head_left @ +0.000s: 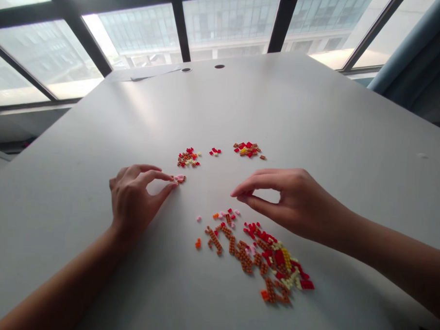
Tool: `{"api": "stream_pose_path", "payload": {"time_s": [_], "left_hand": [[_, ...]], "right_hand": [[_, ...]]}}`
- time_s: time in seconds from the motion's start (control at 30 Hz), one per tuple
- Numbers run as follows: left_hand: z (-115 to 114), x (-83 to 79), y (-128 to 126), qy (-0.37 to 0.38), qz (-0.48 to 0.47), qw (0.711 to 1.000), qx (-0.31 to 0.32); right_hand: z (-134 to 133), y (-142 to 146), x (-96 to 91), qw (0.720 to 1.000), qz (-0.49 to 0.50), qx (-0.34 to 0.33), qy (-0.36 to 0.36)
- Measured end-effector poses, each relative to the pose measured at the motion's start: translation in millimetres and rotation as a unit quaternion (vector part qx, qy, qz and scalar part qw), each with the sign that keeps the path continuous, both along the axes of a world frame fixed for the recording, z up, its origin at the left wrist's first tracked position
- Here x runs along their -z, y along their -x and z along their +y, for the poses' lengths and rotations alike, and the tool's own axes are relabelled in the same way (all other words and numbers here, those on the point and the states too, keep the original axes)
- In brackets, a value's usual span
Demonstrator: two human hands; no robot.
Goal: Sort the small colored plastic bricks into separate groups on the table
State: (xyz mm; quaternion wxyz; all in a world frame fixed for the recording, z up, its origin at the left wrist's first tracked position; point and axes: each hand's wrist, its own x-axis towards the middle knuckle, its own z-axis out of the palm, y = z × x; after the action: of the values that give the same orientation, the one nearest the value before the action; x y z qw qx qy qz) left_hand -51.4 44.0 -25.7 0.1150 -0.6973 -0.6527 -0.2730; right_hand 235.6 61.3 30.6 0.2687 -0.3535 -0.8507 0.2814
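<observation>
My left hand (pixel 134 198) rests on the white table (pixel 317 115), thumb and forefinger pinched at a small pink brick cluster (pixel 179 178) just beyond its fingertips. My right hand (pixel 282 199) hovers over the table with thumb and forefinger pinched together; a tiny red piece may sit between them, too small to be sure. Below it lies a large scatter of brown, red, orange, cream and pink small bricks (pixel 259 256). Farther off lie three smaller piles: a red-brown one (pixel 188 157), a few red pieces (pixel 215 151), and a red-yellow one (pixel 248 149).
Two round holes (pixel 219 66) sit near the table's far edge, with a flat sheet (pixel 151 73) beside them. Large windows (pixel 226 19) with dark frames run behind the table. A grey column (pixel 411 47) stands at the far right.
</observation>
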Motion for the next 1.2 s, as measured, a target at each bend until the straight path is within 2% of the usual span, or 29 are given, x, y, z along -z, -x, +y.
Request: {"api": "stream_pose_path", "payload": {"time_s": [0.07, 0.2, 0.33, 0.7, 0.8, 1.0, 1.2], "left_hand": [[1, 0.2, -1, -0.011, 0.011, 1.000, -0.006], [-1, -1.0, -4, -0.040, 0.025, 0.999, 0.002], [-7, -3.7, -9, -0.063, 0.044, 0.997, 0.031], [-12, -7.6, -12, -0.072, 0.061, 0.994, 0.052], [-12, -7.2, -12, -0.074, 0.060, 0.994, 0.054], [-11, -6.4, -12, -0.079, 0.063, 0.993, 0.057], [-12, -6.9, -11, -0.069, 0.064, 0.994, 0.054]], "right_hand": [[0, 0, 0.0, 1.000, -0.013, -0.019, 0.012], [-3, -1, 0.1, 0.985, -0.108, -0.129, 0.048], [-8, 0, 3.8, 0.971, -0.178, -0.157, 0.038], [-9, 4, 8.1, 0.960, -0.140, -0.226, 0.093], [-9, 5, 6.5, 0.959, -0.148, -0.221, 0.102], [-7, 2, 3.4, 0.961, -0.155, -0.210, 0.087], [-6, 1, 3.8, 0.953, -0.142, -0.252, 0.085]]}}
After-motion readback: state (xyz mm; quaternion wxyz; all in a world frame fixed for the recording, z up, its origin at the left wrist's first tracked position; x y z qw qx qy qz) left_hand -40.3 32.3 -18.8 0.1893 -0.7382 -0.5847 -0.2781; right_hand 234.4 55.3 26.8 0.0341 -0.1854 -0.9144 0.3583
